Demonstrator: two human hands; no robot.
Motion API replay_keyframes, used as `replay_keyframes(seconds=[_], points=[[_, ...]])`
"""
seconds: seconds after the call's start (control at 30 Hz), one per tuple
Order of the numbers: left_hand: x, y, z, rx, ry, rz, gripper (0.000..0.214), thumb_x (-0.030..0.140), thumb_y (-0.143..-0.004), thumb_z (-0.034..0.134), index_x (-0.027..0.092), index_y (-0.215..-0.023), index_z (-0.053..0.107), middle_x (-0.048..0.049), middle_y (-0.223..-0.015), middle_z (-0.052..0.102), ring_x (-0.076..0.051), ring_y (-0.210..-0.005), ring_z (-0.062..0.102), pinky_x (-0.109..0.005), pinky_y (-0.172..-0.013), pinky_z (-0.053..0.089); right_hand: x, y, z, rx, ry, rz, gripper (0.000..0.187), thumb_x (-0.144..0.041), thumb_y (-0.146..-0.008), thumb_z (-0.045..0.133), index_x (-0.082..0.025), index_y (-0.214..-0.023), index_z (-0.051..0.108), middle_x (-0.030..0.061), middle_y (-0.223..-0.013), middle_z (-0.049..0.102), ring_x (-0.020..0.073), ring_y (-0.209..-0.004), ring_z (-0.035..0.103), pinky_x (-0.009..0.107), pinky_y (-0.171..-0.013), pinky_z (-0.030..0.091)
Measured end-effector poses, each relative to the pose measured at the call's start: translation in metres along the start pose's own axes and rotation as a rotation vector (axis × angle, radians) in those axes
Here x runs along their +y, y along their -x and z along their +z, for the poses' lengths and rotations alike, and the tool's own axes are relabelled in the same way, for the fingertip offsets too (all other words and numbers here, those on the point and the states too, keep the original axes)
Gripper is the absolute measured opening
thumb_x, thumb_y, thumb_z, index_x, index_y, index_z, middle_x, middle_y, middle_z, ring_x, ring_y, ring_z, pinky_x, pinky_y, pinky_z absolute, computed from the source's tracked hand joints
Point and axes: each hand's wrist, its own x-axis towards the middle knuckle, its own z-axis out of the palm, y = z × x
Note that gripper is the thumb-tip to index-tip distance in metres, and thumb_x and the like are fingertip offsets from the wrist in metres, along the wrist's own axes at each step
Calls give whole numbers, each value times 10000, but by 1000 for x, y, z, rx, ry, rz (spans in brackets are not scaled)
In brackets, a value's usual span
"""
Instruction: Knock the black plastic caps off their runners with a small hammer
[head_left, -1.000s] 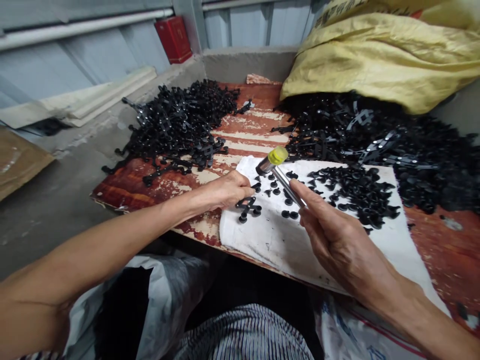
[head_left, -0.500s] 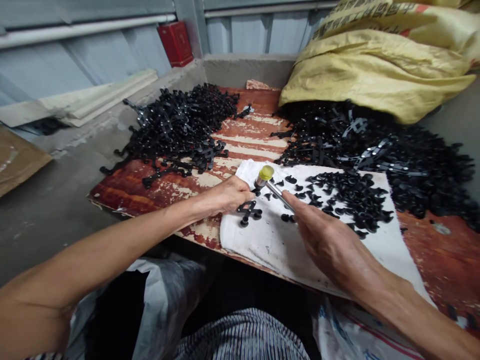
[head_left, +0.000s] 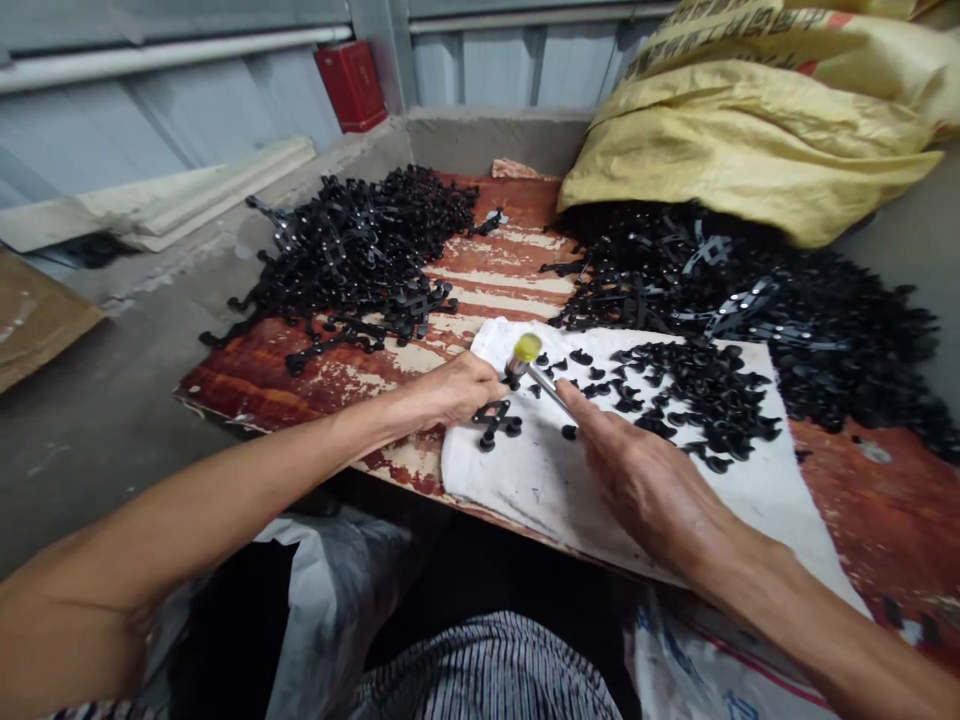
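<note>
My left hand (head_left: 466,388) is closed on a black jointed linkage (head_left: 495,420) with crossed bars and round knobs, which lies at the left of a white cloth (head_left: 517,492). Its far end is hidden behind my fingers and the hammer. In my right hand (head_left: 637,470) is a small hammer (head_left: 551,385) with a metal handle and a yellow face. The hammer head is over the linkage end, right by my left fingertips; whether they touch I cannot tell. Small black knob-like pieces (head_left: 716,400) are scattered across the cloth, to the right of the hammer.
A heap of black linkages (head_left: 360,235) lies at the back left of the worn red board (head_left: 262,370). Another heap (head_left: 825,320) spreads at the right below a yellow woven sack (head_left: 735,150). A red box (head_left: 351,88) stands on the ledge by the wall.
The hammer head has dropped slightly and shifted a little left, and my right hand moved with it. My left hand and the linkage stay nearly in place.
</note>
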Motion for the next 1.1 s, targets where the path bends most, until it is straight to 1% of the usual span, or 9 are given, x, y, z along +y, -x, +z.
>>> replay_keyframes(seconds=[0.13, 0.23, 0.3, 0.4, 0.5, 0.57, 0.73, 0.87, 1.1], points=[[10, 15, 1, -90, -115, 114, 290, 218, -835, 554, 152, -554, 532, 51, -459, 431, -49, -398, 332, -186, -391, 211, -8, -12, -6, -18, 71, 21, 370, -314, -897, 462, -164, -1197, 619, 9, -655, 596, 158, -527, 530, 285, -497, 456], [22, 30, 10, -275, -129, 237, 278, 226, -854, 521, 159, -584, 515, 48, -523, 485, -53, -441, 369, -186, -419, 253, -9, -18, -4, -92, -144, 172, 240, -427, -869, 547, -198, -926, 592, -67, -534, 453, 106, -411, 419, 232, -387, 365], [28, 38, 16, -346, -139, 296, 279, 231, -866, 504, 165, -595, 490, 49, -547, 491, -55, -457, 378, -188, -432, 262, -9, -16, 0, -175, -349, 313, 293, -501, -814, 613, -221, -809, 527, -104, -476, 387, 80, -346, 343, 216, -331, 313], [27, 48, 20, -262, -144, 315, 253, 323, -870, 532, 172, -667, 523, 55, -557, 473, -70, -490, 392, -196, -454, 273, -11, -3, 5, -171, -546, 456, 379, -566, -763, 659, -226, -783, 493, -113, -452, 395, 73, -325, 337, 201, -306, 298], [17, 58, 17, -25, -126, 267, 294, 453, -883, 514, 180, -791, 571, 43, -613, 502, -98, -553, 440, -206, -494, 312, -13, 13, 1, -7, -593, 497, 374, -560, -785, 659, -225, -804, 493, -108, -450, 423, 74, -331, 361, 191, -314, 311], [11, 66, 17, 36, -108, 250, 346, 481, -916, 451, 180, -788, 564, 24, -663, 534, -113, -601, 474, -215, -533, 352, -12, 21, -2, 83, -576, 492, 362, -548, -802, 654, -230, -801, 484, -100, -452, 446, 80, -339, 384, 197, -326, 338], [11, 75, 37, -74, -29, 273, 361, 415, -955, 392, 177, -713, 516, 38, -626, 452, -106, -609, 442, -221, -566, 349, -9, 29, 3, 164, -513, 440, 336, -536, -839, 627, -229, -808, 493, -85, -460, 468, 88, -357, 398, 198, -325, 338], [20, 68, 54, -95, 135, 243, 286, 342, -935, 442, 169, -718, 508, 23, -668, 544, -79, -555, 431, -207, -526, 339, -11, 37, 9, 119, -520, 406, 337, -544, -857, 604, -223, -807, 513, -86, -453, 457, 82, -339, 384, 195, -312, 319], [29, 49, 49, -205, 191, 82, 257, 237, -901, 483, 143, -667, 532, 28, -614, 574, -31, -442, 445, -154, -445, 335, -1, 53, -8, 146, -453, 439, 401, -616, -849, 575, -216, -837, 550, -87, -431, 456, 82, -318, 400, 195, -320, 302]])
